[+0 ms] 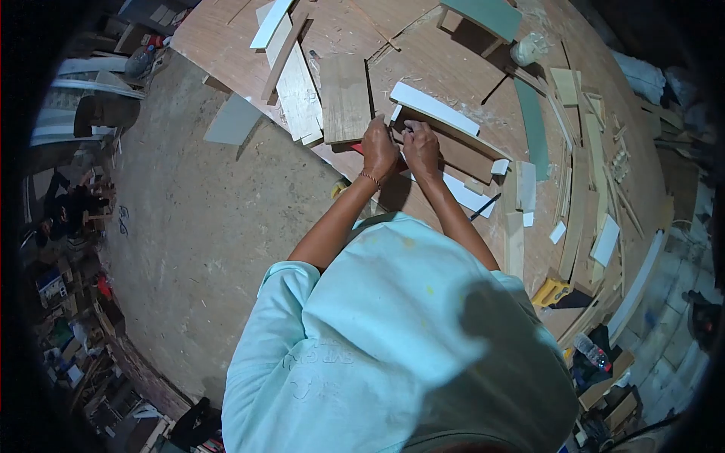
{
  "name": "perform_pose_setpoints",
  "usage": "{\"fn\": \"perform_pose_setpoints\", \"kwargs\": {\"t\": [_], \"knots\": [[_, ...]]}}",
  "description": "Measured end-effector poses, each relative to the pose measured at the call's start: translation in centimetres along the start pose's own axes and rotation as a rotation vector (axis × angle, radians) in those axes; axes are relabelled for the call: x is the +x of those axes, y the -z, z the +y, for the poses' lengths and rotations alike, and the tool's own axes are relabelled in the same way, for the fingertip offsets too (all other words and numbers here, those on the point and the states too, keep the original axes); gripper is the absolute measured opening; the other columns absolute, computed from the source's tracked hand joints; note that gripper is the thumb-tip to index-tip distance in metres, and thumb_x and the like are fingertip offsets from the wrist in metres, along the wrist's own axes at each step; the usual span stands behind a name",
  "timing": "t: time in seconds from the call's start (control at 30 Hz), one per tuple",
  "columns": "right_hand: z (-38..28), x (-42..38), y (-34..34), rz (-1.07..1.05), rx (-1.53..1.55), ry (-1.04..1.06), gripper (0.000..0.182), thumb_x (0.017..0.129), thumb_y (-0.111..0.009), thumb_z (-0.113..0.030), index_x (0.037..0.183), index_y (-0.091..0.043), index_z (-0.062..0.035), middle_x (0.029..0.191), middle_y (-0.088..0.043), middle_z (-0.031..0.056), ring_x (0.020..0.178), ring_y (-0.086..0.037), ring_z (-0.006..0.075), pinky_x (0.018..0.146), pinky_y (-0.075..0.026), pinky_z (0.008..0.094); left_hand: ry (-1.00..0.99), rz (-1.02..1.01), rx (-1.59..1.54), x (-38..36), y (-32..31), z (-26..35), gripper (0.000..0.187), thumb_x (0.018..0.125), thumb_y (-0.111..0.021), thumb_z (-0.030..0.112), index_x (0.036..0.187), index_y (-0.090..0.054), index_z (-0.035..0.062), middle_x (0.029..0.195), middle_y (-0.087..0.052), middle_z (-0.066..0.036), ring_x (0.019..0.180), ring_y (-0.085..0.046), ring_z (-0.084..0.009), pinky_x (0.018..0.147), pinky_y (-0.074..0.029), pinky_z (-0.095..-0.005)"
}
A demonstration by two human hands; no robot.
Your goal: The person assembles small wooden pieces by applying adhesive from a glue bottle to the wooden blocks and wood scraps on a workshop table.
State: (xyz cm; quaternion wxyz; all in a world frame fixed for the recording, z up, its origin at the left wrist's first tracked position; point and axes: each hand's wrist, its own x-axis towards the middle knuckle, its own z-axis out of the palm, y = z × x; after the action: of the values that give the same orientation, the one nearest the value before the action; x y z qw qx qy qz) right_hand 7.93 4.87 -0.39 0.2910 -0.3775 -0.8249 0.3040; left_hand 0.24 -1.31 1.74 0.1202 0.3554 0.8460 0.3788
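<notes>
My left hand (pixel 380 149) is closed, its fingers curled in beside the near end of a wooden frame. Something thin and dark shows at its fingertips, too small to name. Close to it, my right hand (pixel 421 146) is bent in a pinch at the same end; what it holds is hidden. The long frame, with brown inner boards (pixel 462 153) and a white side strip (pixel 436 108), lies on the worktable (pixel 389 200). A small red piece (pixel 357 148) shows beside my left wrist. Left of my hands lies a flat wooden board (pixel 345 98).
White and bare wood strips (pixel 300 98) lie at the table's left edge. A green-topped piece (pixel 485 16) and a clear bag (pixel 529 50) are at the back. Several wood strips (pixel 578 174) and a yellow-handled saw (pixel 552 292) lie to the right. A dark pencil-like stick (pixel 485 206) lies nearby.
</notes>
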Motion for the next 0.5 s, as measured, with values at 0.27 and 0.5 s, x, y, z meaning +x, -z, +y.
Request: {"fn": "perform_pose_setpoints", "kwargs": {"t": [0.27, 0.5], "knots": [[0.3, -0.3, -0.1, -0.037, -0.027, 0.029, 0.02, 0.072, -0.058, -0.003, 0.091, -0.059, 0.0018, 0.083, -0.058, 0.0148, 0.07, -0.058, 0.0235, 0.064, -0.047, 0.0318, 0.078, 0.025, -0.22, -1.6, -0.6, 0.0, 0.044, 0.07, -0.048, -0.005, 0.111, -0.038, -0.0141, 0.097, -0.05, -0.03, 0.091, -0.05, -0.0394, 0.079, -0.041, -0.0391], [-0.9, 0.1, 0.7, -0.123, 0.01, -0.072, 0.019, 0.075, -0.057, -0.007, 0.09, -0.056, 0.0046, 0.083, -0.057, 0.0154, 0.066, -0.058, 0.0226, 0.061, -0.047, 0.0316, 0.166, -0.045, -0.298, -2.2, -0.5, -0.6, 0.047, 0.07, -0.044, -0.008, 0.115, -0.035, -0.0137, 0.11, -0.043, -0.031, 0.104, -0.043, -0.0398, 0.09, -0.034, -0.0394]]}}
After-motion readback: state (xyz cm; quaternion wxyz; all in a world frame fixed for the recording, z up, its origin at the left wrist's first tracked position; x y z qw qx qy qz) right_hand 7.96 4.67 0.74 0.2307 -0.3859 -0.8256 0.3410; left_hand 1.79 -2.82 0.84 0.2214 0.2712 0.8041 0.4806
